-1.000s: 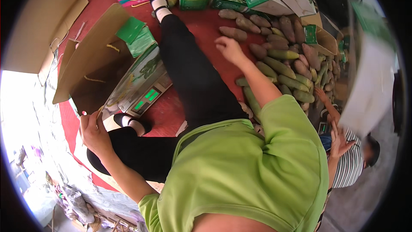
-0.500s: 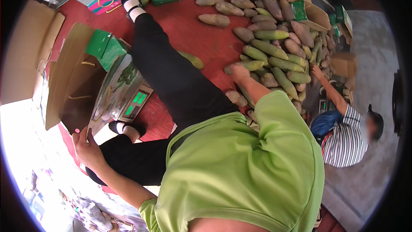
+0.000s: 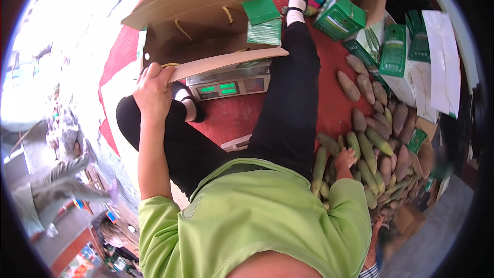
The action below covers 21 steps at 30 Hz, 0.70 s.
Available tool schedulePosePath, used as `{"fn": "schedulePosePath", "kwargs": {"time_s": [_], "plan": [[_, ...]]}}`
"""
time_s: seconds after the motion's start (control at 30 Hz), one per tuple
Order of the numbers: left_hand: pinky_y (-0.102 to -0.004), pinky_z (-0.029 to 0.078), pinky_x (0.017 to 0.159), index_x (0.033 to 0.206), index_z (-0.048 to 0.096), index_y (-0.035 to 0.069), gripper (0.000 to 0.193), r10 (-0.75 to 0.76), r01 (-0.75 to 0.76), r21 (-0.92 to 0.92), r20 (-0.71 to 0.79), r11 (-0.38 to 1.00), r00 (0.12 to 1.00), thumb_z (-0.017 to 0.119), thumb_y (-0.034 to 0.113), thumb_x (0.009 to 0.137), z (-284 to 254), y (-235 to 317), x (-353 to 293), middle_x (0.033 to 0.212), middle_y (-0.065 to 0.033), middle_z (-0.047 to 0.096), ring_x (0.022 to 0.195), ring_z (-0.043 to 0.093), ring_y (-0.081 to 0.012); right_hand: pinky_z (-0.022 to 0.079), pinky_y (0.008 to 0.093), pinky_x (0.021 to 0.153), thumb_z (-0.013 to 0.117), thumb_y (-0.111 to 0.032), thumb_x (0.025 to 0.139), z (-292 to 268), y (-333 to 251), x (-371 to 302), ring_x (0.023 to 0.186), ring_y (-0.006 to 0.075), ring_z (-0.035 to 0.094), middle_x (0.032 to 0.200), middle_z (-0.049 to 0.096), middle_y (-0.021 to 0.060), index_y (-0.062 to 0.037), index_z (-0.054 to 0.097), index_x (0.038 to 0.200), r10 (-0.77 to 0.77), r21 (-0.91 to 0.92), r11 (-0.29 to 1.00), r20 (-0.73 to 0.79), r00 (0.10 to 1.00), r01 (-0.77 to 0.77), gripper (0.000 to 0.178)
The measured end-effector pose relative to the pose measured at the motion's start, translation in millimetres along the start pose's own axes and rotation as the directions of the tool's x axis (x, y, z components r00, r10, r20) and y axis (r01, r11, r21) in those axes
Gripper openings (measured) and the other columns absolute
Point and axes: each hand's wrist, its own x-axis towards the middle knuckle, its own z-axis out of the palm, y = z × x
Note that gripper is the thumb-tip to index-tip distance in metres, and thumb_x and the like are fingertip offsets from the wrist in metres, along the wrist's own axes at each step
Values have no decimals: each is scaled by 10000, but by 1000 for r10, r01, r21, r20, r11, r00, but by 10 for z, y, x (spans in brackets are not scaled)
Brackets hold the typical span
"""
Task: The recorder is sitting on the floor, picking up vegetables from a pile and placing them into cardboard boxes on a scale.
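I have the left hand clamped on the near flap of the open cardboard box, while the right hand, well apart, rests among long green vegetables to the box's lower right; whether it grips one, I cannot tell. A digital scale glows at the box's near side; green-and-white cartons stand rightward.
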Motion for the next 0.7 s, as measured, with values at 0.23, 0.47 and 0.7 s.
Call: {"fn": "schedulePosePath", "kwargs": {"time_s": [0.23, 0.47, 0.7], "plan": [[-350, 500, 665, 880, 700, 164, 236, -21, 20, -14, -64, 1000, 998, 670, 54, 674, 117, -16, -61, 777, -12, 526, 778, 611, -211, 467, 479, 937, 780, -245, 725, 288, -86, 119, 1250, 253, 441, 1267, 480, 44, -168, 495, 1238, 136, 227, 963, 62, 989, -147, 592], [-336, 503, 646, 939, 704, 171, 286, -16, 15, -14, -53, 1000, 998, 692, 47, 682, 68, -12, -81, 816, 7, 569, 796, 625, -192, 481, 476, 948, 808, -273, 692, 59, -128, -1, 1247, 265, 458, 1325, 454, 50, -158, 457, 1279, 123, 170, 975, 137, 983, -146, 694], [-354, 499, 665, 914, 693, 151, 276, -9, 8, -17, -14, 1000, 1000, 635, 17, 680, 63, -25, -99, 813, -12, 547, 819, 609, -210, 479, 457, 939, 819, -278, 657, -205, -129, -378, 1218, 307, 497, 1271, 555, 116, -89, 438, 1279, 126, 440, 882, 127, 984, -170, 753]]}}
